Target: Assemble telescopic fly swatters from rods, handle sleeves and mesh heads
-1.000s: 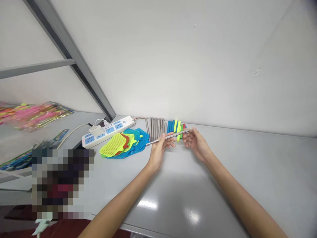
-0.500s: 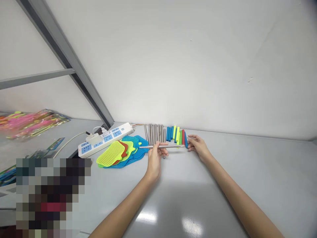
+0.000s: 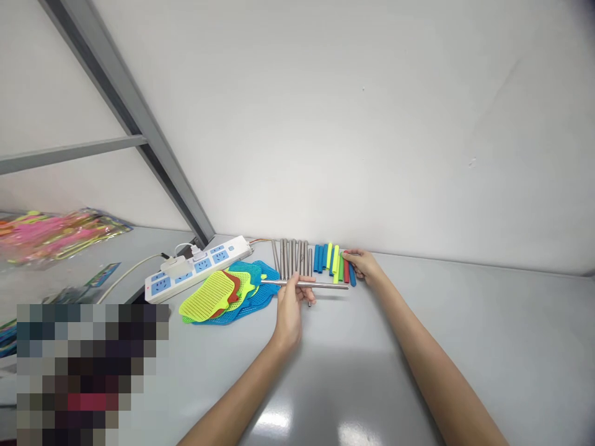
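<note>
My left hand [image 3: 290, 310] is closed around a thin silver metal rod [image 3: 328, 285], held level above the table. The rod's left end lies over a pile of perforated fly swatter heads [image 3: 207, 296] in yellow, blue and red; whether it is joined to one I cannot tell. My right hand [image 3: 365, 265] reaches over the right end of a row of coloured tubes. Its fingertips are closed at the top of a red tube [image 3: 346, 272], across a blue tube [image 3: 352, 277]. A green tube [image 3: 341, 270] lies just left of it.
Several metal rods [image 3: 292, 255] lie side by side near the wall. A white power strip [image 3: 195, 267] with plugs sits behind the swatter heads. Plastic-bagged pink and yellow items [image 3: 65, 232] lie at far left, beyond a grey metal frame [image 3: 153, 148].
My right hand has moved slightly left, from beside the blue tube onto the red one. My left hand still holds the rod in nearly the same place. The view has shifted slightly.
</note>
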{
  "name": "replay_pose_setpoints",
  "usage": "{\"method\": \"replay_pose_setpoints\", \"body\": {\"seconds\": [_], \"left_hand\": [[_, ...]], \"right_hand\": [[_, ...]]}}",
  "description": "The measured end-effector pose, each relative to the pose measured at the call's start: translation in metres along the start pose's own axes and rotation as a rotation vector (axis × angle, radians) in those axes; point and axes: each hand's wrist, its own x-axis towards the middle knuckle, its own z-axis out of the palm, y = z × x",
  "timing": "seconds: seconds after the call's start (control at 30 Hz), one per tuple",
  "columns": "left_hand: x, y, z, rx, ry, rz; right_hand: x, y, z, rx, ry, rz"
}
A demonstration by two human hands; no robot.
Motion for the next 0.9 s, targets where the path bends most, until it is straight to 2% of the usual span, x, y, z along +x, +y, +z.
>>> {"method": "replay_pose_setpoints", "body": {"seconds": [0.23,0.43,0.7,0.9], "left_hand": [[-0.002,0.003,0.002,-0.003,0.005,-0.004],[-0.002,0.002,0.004,-0.031,-0.029,-0.018],[-0.008,-0.002,0.005,0.035,-0.027,-0.026],[-0.009,-0.004,0.0,-0.008,-0.033,-0.047]], "right_hand": [[-0.006,-0.008,-0.011,0.192,-0.09,0.027],[-0.037,-0.018,-0.033,0.421,-0.153,-0.017],[-0.067,0.019,-0.07,0.63,-0.084,-0.1],[-0.082,0.025,-0.081,0.737,-0.137,-0.134]]}}
